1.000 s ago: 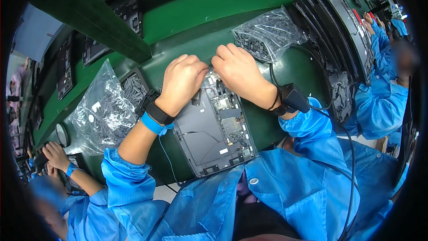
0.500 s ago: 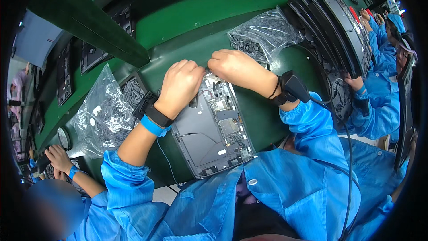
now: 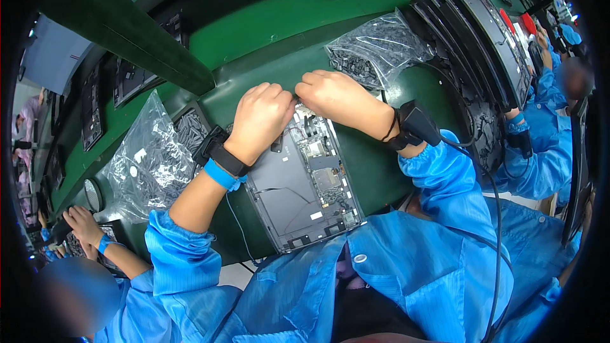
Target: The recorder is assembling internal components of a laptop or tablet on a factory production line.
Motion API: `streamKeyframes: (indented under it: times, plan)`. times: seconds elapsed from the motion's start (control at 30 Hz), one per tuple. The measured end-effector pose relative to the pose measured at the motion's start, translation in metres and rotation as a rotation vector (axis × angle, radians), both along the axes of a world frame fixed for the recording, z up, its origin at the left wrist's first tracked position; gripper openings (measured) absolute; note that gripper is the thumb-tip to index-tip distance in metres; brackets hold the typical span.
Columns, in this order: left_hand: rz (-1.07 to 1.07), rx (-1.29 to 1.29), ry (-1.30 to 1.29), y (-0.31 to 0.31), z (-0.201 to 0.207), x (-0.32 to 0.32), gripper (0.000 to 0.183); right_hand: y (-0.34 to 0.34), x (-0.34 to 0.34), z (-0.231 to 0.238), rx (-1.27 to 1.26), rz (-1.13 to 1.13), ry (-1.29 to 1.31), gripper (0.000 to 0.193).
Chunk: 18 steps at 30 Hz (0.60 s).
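Grey laptop base (image 3: pixel 283 181) partly beneath left grip (image 3: pixel 262 115) and right grip (image 3: pixel 332 94)

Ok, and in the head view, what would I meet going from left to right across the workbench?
A co-worker's hand, clear plastic bag of small dark parts, the wearer's left hand, the wearer's right hand, stack of dark laptop bases.

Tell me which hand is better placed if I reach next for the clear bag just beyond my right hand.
Probably your right hand: the clear bag lies closest to it. Your left hand is farther off, with the right between.
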<state>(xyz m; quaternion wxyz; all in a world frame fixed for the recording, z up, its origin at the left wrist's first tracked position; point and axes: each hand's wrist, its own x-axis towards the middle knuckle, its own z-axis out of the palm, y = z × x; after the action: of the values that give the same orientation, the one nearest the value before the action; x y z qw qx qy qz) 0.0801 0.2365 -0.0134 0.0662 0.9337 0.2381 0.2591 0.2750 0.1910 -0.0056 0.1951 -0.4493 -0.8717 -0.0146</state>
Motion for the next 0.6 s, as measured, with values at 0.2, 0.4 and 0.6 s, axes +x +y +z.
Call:
streamKeyframes:
  times: [0.2, 0.4, 0.6]
  plan:
    - [0.058, -0.1, -0.142, -0.008, 0.02, -0.005, 0.015, -0.018, 0.001, 0.019, 0.085, -0.053, 0.227, 0.01]
    - [0.077, -0.396, -0.036, -0.067, 0.042, -0.032, 0.017, -0.098, -0.003, 0.032, -0.251, -0.229, 0.282, 0.022]
    - [0.089, -0.614, -0.05, -0.085, 0.037, -0.02, 0.021, -0.107, -0.005, 0.008, -0.511, -0.243, 0.658, 0.018]
